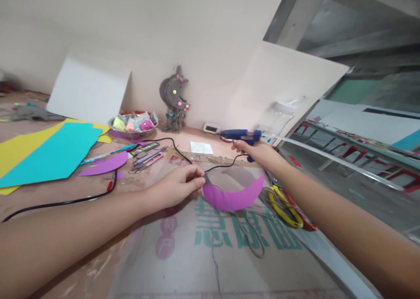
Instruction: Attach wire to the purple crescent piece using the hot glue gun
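Note:
Between finger and thumb, my left hand (180,185) pinches the left tip of a purple crescent (234,198). Grey yarn (254,235) trails below the crescent onto the printed sheet. My right hand (254,152) is wrapped round a blue glue gun (241,135), above and behind the crescent. The gun's nozzle points left, and a long clear glue stick (334,159) sticks out of its back to the right. A black cord (226,164) runs behind the crescent.
Yellow-handled scissors (285,209) lie right of the crescent. Turquoise card (55,152), a purple piece (106,164), pens (147,159) and a bowl (133,132) of clay packs are on the left. A grey moon decoration (173,95) stands against the wall.

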Demonstrator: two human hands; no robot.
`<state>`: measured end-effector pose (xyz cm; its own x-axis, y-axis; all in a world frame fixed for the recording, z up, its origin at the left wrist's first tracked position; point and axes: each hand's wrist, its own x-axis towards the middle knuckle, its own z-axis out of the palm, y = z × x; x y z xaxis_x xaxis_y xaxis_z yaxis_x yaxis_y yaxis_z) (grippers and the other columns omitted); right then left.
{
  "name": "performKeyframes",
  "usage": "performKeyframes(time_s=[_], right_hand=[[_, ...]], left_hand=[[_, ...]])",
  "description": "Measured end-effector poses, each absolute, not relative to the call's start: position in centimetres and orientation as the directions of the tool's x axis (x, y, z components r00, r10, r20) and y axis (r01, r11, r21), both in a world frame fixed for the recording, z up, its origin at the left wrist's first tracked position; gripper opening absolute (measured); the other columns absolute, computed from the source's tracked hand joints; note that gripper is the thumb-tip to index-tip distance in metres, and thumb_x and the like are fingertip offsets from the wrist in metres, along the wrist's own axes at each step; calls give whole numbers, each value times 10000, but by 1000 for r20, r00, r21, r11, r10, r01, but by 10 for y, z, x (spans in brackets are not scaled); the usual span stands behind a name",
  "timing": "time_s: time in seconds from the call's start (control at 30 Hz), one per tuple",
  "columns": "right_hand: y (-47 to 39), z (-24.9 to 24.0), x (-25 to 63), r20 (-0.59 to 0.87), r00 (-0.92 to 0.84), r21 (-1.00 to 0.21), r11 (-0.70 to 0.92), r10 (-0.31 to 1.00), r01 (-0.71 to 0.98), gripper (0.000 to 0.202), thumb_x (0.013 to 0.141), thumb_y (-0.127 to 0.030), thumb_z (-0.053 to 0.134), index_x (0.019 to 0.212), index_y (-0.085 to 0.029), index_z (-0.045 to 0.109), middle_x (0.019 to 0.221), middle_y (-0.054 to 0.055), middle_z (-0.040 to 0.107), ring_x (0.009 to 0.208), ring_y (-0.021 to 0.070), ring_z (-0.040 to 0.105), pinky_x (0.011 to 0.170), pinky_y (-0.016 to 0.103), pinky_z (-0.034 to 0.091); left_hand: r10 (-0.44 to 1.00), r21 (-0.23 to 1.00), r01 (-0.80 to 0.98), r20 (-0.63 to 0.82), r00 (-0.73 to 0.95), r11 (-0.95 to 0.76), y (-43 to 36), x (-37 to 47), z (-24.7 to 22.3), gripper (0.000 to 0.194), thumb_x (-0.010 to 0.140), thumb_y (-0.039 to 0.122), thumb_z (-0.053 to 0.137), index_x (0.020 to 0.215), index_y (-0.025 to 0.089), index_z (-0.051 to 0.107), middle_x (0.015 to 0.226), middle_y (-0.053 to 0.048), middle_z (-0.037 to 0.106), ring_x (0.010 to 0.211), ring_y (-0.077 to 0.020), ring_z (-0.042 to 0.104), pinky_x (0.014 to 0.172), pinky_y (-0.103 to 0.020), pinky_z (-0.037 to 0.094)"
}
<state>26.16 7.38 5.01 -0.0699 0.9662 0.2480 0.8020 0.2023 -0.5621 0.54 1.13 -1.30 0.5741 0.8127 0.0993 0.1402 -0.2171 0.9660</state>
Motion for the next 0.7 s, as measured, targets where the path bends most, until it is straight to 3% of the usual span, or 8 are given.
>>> performKeyframes(time_s=[0.1, 0.37, 0.7], right_hand=[[109, 36, 245, 266, -6, -522, 150, 964, 839, 347, 723, -476, 611, 853, -158, 667, 750, 46, 664, 677, 172, 594, 543, 237, 439], [145, -4, 233, 164, 18, -468, 62, 986, 882, 423, 687, -557, 639, 717, -135, 651, 589, 52, 622, 591, 188, 586, 563, 271, 421], [130, 3, 252, 166, -123, -436, 185, 978, 881, 376, 773, -453, 618, 937, -114, 624, 839, 65, 678, 730, 169, 602, 632, 238, 442]], left_hand=[[824, 968, 153, 80, 561, -198, 11, 6, -12, 122, 844, 269, 472, 781, 165, 465, 601, 57, 455, 526, -76, 409, 498, -192, 315], [807, 967, 137, 96, 582, -213, 11, 5, -12, 139, 832, 294, 473, 773, 170, 458, 608, 53, 461, 538, -85, 415, 512, -200, 315], [813, 956, 162, 111, 571, -245, 11, 6, -10, 127, 828, 284, 476, 773, 169, 471, 624, 53, 466, 559, -88, 417, 530, -201, 318]])
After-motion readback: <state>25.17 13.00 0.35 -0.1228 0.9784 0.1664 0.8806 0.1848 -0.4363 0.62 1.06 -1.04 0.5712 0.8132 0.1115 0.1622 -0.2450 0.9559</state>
